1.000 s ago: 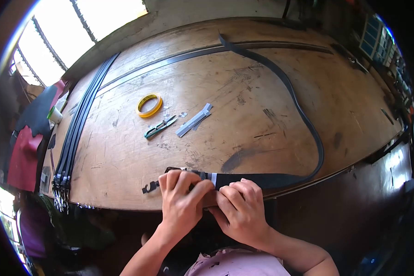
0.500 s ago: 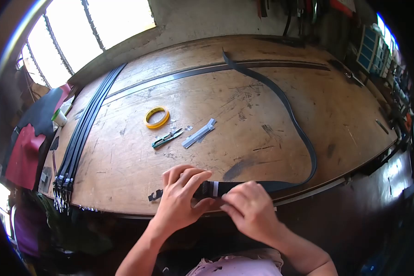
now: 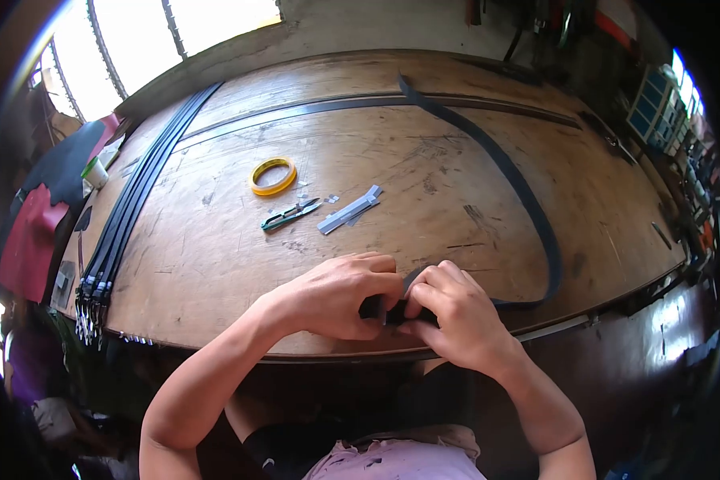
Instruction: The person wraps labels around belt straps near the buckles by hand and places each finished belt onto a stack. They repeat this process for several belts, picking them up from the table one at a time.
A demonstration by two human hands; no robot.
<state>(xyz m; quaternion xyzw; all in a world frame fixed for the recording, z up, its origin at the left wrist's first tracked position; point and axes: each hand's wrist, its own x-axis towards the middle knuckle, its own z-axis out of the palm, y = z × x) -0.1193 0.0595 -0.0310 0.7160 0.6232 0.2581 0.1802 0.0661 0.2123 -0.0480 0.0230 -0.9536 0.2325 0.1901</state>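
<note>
A long black strap [image 3: 528, 200] curves over the wooden table from the back down to its front edge. At the front end of it my left hand [image 3: 348, 296] has its fingers bent round the strap, covering most of that end. Right beside it, my right hand [image 3: 456, 316] pinches the same strap between thumb and fingers. A small dark folded part shows between the two hands, but its details are hidden. Beyond the hands lie green-handled thread snips [image 3: 290, 214], a yellow tape roll [image 3: 272, 190] and several pale grey strips [image 3: 350, 210].
A bundle of black straps [image 3: 148, 176] with metal clips lies along the left side. Another flat strap [image 3: 280, 116] stretches across the back. Red material [image 3: 32, 248] and a white-green cup [image 3: 94, 172] stand at the far left. The table's edge [image 3: 344, 354] runs close before me.
My left hand has moved right, up against my right hand. The dark clip piece and white band seen on the strap's end are now covered. The view has shifted slightly.
</note>
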